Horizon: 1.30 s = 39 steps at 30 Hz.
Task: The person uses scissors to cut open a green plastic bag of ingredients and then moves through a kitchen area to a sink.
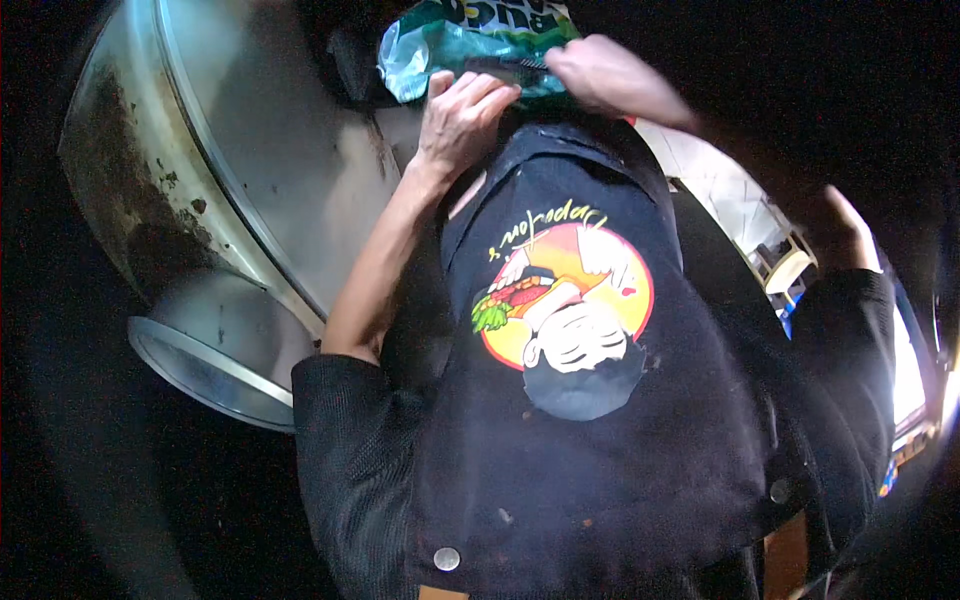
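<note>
A green and white plastic bag point(450, 46) with large printed letters lies at the top of the view, crumpled and shiny. My left hand point(466, 112) has its fingers bent over the bag's near edge. My right hand point(600, 75), blurred, is curled against the bag's right side. Between the two hands a dark strip point(502, 69) crosses the bag; I cannot tell what it is. Both sets of fingertips are partly hidden. Below the hands hangs the dark apron point(600, 480) I wear, printed with a cartoon figure and lettering.
A large curved metal surface point(300, 127) with a raised rim and brown stains stands at my left. Under it, a rounded metal piece with a rim point(225, 367) juts out. At my right, a small chair or stool point(787, 270) stands on a pale floor point(697, 169). Deep shadow hides much else.
</note>
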{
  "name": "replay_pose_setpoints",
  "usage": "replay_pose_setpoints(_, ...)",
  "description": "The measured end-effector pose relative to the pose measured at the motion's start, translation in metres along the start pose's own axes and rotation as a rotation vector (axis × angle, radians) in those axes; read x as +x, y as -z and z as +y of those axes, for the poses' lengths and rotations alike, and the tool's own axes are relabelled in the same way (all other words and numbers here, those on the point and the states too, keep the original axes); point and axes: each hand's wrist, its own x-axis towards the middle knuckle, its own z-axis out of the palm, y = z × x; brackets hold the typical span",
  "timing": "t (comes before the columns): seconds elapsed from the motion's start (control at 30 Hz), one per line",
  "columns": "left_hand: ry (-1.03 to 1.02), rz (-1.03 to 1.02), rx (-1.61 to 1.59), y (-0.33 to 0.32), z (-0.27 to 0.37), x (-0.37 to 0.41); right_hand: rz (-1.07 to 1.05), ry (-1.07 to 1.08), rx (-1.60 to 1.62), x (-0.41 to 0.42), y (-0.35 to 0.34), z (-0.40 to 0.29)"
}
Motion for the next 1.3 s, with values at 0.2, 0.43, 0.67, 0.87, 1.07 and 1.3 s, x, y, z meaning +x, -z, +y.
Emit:
replay_pose_setpoints(0.2,0.140,-0.039,-0.035,0.014,0.010,0.009,-0.004,-0.439,0.422,-0.079,-0.004,0.040)
replay_pose_setpoints(0.43,0.285,-0.259,0.153,0.025,0.036,0.031,0.216,-0.175,0.231,-0.065,-0.011,0.013)
replay_pose_setpoints(0.67,0.327,-0.700,0.238,0.016,0.026,0.062,0.352,-0.141,0.484,-0.051,-0.039,0.022)
replay_pose_setpoints(0.87,0.465,-0.397,0.021,-0.011,0.000,0.013,0.340,-0.158,0.290,-0.038,-0.044,0.005)
replay_pose_setpoints(1.07,0.519,-0.412,-0.035,-0.012,-0.006,0.014,0.394,0.025,0.271,-0.018,-0.058,0.008)
replay_pose_setpoints(1.3,0.493,-0.361,-0.010,-0.006,0.000,0.021,0.153,-0.155,0.419,-0.001,-0.051,0.005)
